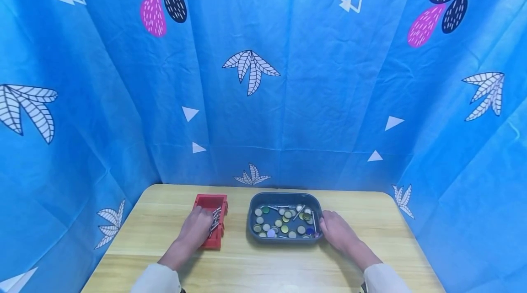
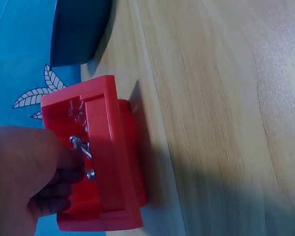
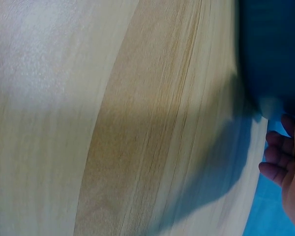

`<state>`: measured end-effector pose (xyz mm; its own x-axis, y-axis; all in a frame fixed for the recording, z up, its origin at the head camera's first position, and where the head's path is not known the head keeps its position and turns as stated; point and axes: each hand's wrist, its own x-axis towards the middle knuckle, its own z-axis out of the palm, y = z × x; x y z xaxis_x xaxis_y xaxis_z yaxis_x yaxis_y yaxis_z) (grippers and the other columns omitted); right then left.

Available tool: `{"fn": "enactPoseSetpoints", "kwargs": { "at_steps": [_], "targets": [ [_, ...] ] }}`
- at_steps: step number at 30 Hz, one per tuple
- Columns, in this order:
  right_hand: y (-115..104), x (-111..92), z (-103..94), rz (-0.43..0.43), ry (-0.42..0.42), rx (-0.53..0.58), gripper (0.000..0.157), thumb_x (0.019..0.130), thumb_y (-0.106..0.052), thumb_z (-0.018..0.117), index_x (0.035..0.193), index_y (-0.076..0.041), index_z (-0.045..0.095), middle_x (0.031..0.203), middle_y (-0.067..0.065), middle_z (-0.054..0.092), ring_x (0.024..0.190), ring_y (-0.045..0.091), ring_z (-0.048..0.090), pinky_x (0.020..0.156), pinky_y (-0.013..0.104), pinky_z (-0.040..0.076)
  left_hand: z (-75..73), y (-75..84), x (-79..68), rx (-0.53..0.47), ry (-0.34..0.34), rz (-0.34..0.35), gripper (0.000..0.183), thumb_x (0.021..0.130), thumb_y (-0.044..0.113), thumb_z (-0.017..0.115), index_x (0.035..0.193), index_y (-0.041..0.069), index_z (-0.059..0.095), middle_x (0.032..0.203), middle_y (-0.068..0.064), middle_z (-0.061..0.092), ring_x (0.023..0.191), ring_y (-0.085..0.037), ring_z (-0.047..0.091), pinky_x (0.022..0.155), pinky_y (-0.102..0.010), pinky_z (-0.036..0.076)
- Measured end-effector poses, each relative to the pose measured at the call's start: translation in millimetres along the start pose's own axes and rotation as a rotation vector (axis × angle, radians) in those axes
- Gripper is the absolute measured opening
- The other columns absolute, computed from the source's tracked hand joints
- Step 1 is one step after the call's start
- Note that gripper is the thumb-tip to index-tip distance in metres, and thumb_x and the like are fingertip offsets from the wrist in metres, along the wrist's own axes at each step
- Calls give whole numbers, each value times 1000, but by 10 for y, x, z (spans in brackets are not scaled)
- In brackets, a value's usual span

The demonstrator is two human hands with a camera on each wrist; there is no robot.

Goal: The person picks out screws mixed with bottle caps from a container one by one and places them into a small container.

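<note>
My left hand (image 1: pixel 198 225) reaches into a small red bin (image 1: pixel 212 243), its fingers curled among metal screws (image 1: pixel 216 220). In the left wrist view a screw (image 2: pixel 80 146) sticks out right at the thumb and fingertips, which pinch it; part of it is hidden by the hand. At the right end of a dark grey-blue tray (image 1: pixel 284 241), my right hand (image 1: pixel 339 230) holds the rim between thumb and index finger. Its other fingers (image 3: pixel 275 155) curl loosely outside the wall. Many round bottle caps (image 1: pixel 284 229) and several long screws (image 1: pixel 299 212) lie mixed in the tray.
Both containers stand on a light wooden table (image 1: pixel 263 265), the red bin left of the tray with a strip of tabletop between them. A blue patterned curtain (image 1: pixel 321 101) rises close behind the table and along both sides.
</note>
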<state>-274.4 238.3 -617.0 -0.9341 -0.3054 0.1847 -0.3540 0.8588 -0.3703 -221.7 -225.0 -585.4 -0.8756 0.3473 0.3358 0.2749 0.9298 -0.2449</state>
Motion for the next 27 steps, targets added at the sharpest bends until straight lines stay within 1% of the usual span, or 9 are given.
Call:
{"fn": "enactPoseSetpoints", "kwargs": {
  "at_steps": [2,4,9,12,15,20,23,27],
  "targets": [
    [6,1,8,-1,1,1,19,106,-21,50,93,-20,64,89,-5,65,97,20,65,97,47,55,-5,17,1,-2,-28,-8,13,79,1,82,90,0,76,83,-11,74,76,-22,59,81,-37,54],
    [8,-1,8,-1,-2,6,19,106,-22,50,93,-20,64,89,-5,64,97,20,64,97,47,54,-7,28,3,-15,-33,-16,11,78,-1,81,88,0,76,82,-11,73,76,-23,58,79,-38,54],
    [0,-3,-5,0,-7,7,18,106,-21,50,94,-19,64,89,-5,64,95,19,63,96,46,55,24,32,-4,-25,-12,-15,9,76,-2,79,82,1,74,77,-10,70,73,-23,56,72,-38,53],
    [-5,-3,-15,-3,-8,3,18,106,-21,50,94,-18,64,88,-4,64,94,19,63,95,46,55,35,32,-11,-32,-8,-17,10,76,-2,80,84,1,74,78,-11,70,73,-23,56,72,-37,54],
    [-12,-10,-16,-3,-4,11,18,106,-21,50,94,-18,64,89,-3,65,95,20,64,96,47,55,11,26,-4,-33,-20,-20,10,77,0,81,86,1,75,79,-10,72,74,-21,56,74,-36,54],
    [-21,-23,-7,2,3,19,18,105,-21,51,94,-19,64,90,-3,66,97,22,65,97,49,55,-63,3,66,9,-32,-19,16,81,10,83,90,-1,75,81,-11,72,75,-21,57,81,-36,55],
    [-22,-20,-7,0,10,19,17,105,-20,51,93,-19,63,88,-3,65,95,21,64,95,48,55,-106,-10,121,26,3,-22,18,83,12,81,91,-2,73,81,-13,70,75,-22,58,81,-37,56],
    [-13,-6,-10,-4,10,15,17,105,-20,51,92,-19,63,87,-4,64,93,20,63,94,47,55,-145,-16,194,50,81,-9,18,84,13,78,87,-3,70,78,-14,68,74,-24,60,79,-38,56]
  ]
}}
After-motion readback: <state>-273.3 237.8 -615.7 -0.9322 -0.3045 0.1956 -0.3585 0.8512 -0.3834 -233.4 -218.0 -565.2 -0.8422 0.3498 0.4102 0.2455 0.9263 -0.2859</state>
